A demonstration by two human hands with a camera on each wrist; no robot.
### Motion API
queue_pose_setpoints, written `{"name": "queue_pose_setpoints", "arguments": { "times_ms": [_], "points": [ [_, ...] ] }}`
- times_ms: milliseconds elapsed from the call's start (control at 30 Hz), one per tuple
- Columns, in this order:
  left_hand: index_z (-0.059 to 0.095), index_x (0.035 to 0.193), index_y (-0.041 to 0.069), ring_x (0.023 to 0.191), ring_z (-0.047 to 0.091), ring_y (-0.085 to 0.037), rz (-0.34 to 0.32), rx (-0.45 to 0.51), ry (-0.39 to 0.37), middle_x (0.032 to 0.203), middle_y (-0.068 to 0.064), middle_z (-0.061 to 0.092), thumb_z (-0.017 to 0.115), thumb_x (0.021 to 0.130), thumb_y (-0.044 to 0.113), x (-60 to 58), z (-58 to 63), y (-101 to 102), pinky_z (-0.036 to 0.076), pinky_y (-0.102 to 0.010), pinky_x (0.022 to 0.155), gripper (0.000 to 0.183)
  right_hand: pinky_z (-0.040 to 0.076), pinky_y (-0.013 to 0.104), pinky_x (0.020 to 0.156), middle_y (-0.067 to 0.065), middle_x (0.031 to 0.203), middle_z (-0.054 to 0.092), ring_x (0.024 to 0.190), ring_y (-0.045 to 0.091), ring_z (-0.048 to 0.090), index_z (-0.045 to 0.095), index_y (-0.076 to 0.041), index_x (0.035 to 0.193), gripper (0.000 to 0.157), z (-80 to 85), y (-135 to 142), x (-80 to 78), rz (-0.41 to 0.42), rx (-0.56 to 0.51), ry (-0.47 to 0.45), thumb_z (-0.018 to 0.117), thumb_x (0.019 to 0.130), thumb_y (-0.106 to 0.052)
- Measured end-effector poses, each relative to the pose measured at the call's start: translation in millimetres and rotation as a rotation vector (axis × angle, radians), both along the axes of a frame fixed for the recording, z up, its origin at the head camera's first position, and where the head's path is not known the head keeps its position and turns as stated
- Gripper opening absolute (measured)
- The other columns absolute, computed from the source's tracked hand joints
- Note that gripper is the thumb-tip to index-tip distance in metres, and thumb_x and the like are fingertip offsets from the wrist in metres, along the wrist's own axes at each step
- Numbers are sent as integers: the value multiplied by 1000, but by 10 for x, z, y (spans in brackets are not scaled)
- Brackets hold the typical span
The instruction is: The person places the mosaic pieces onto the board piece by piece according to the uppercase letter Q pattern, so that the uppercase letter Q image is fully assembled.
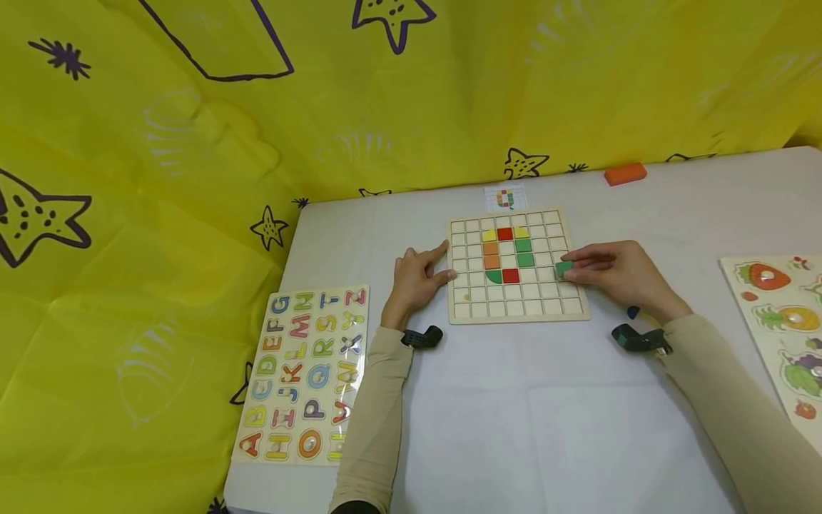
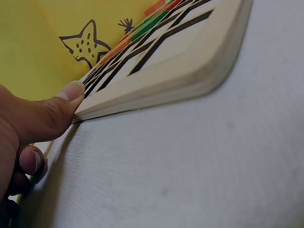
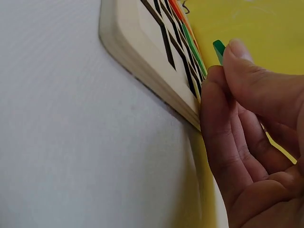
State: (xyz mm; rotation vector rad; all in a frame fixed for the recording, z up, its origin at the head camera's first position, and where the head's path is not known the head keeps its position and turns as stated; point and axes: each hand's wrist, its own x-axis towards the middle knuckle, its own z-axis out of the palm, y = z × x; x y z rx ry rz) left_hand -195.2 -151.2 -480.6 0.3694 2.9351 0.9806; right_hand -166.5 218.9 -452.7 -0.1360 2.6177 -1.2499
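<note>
A wooden grid board (image 1: pixel 478 310) lies on the table, with red, yellow, orange and green tiles in some of its squares, forming a ring. At its left edge, my left hand (image 1: pixel 414 282) touches the frame with the tips of the thumb and index finger; in the left wrist view the thumb (image 2: pixel 54 111) lies against the rim. My right hand (image 1: pixel 619 275) pinches a green tile (image 1: pixel 563 269) between thumb and fingers over the board's right side. From the right wrist, only an edge of that green tile (image 3: pixel 219 50) shows past the thumb.
Behind the board lies a small pattern card (image 1: pixel 505 198) with a similar coloured ring. An orange block (image 1: pixel 626 174) sits at the back right. An alphabet puzzle (image 1: pixel 305 378) is on the left, a fruit puzzle (image 1: pixel 770 314) on the right. A dark blue piece (image 1: pixel 633 312) lies by the right wrist.
</note>
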Motion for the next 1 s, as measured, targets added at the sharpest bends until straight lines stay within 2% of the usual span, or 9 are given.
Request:
{"name": "queue_pose_setpoints", "arguments": {
  "times_ms": [200,467,733,1000],
  "points": [
    [57,154,22,75,29,-16,1,-6,0,68,5,40,80,95,36,-4,26,14,22,-34,82,65,51,10,75,13,107,78,86,11,69,77,-5,124,40,32,-91,-51,44,1,51,83,94,-31],
    [57,154,22,75,29,-15,1,-9,3,68,5,40,80,95,36,-16,19,11,22,-33,82,65,50,12,73,10,97,78,82,12,67,80,-3,115,29,54,-266,-118,135,1,141,85,92,-21],
    [57,154,22,75,29,-15,3,-6,-8,68,5,40,80,95,37,0,-4,20,22,-34,82,65,48,20,72,8,93,73,85,22,61,80,-3,111,25,62,-419,-165,203,52,95,86,91,-18],
    [58,154,22,75,30,-15,8,-11,1,67,5,40,80,94,36,-8,-1,11,22,-33,82,65,46,22,70,8,97,77,84,22,59,82,-6,111,23,55,-460,-184,224,69,132,87,90,-17]
  ]
}}
